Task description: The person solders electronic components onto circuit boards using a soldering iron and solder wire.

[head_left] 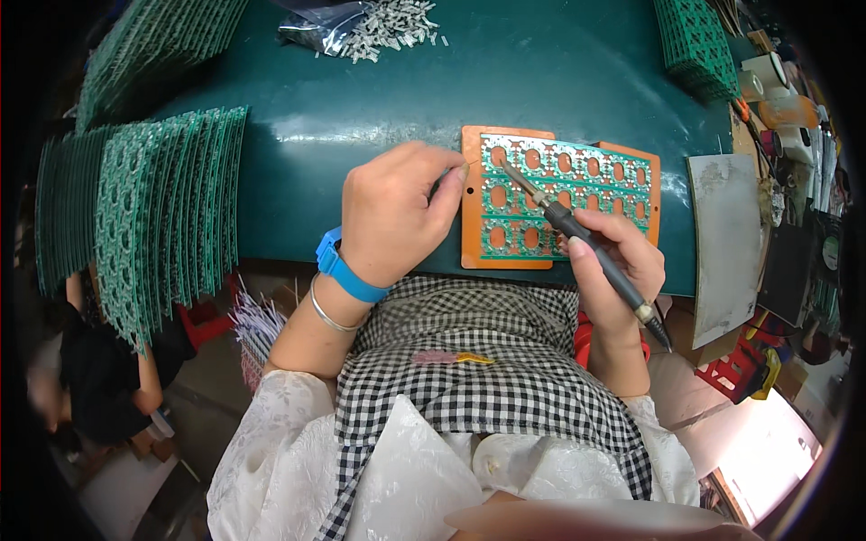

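My right hand (618,261) grips a soldering iron (577,230) with a dark handle. The iron slants up and left, its tip over the top left corner of a green circuit board panel (577,178). Rows of round cut-outs run across this panel, which lies on an orange-brown fixture plate (472,216). Just off the plate's left edge, my left hand (397,194) is closed in a pinch. A very thin strand, seemingly solder wire, shows at its fingertips near the iron's tip; the rest of it is hidden by the hand.
Tall rows of green circuit panels (171,207) stand at the left, with another stack (695,45) at the far right. Small pale parts (388,27) spill from a plastic bag at the back. A grey metal sheet (724,243) lies by the table's right edge. Another person sits at lower left.
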Tool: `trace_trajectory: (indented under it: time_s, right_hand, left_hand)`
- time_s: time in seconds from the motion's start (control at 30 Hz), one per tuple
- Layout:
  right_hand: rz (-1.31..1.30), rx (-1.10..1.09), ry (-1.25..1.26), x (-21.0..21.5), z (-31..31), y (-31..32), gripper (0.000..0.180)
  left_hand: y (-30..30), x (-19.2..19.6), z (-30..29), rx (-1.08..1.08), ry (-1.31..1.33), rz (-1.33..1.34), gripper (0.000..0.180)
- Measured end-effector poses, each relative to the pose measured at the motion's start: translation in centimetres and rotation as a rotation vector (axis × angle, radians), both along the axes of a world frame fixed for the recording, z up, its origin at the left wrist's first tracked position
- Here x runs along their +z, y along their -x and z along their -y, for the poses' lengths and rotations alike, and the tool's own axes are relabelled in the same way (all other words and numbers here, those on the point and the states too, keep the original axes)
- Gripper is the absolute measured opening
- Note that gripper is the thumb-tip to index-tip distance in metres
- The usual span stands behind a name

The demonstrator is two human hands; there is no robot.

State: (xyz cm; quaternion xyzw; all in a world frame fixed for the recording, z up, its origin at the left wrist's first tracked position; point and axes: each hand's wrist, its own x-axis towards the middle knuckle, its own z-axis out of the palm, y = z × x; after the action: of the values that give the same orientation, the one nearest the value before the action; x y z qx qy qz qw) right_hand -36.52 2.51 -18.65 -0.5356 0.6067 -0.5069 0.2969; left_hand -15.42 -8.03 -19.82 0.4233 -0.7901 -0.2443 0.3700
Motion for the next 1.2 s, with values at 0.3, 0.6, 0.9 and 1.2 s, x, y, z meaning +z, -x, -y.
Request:
trace_trajectory:
  time_s: [0.3,0.6,0.9,1.2]
  right_hand:
    - [-0.056,0.054,-0.015,-0.3,1.1,-0.1,0.026]
    - [-0.147,0.158,0.076,0.4,2.2,0.2,0.026]
    - [-0.158,0.108,0.094,0.4,1.5,0.3,0.025]
    - [0.003,-0.021,0.055,0.4,0.4,1.9,0.026]
  left_hand:
    - [0.4,-0.7,0.9,-0.051,-0.051,0.088,0.006]
    - [0.5,-1.2,1.0,-0.085,-0.064,0.046,0.008]
    - [0.1,-0.3,0.9,-0.155,-0.097,0.092,0.009]
    - [0.5,0.6,0.8,-0.126,-0.146,-0.012,0.005]
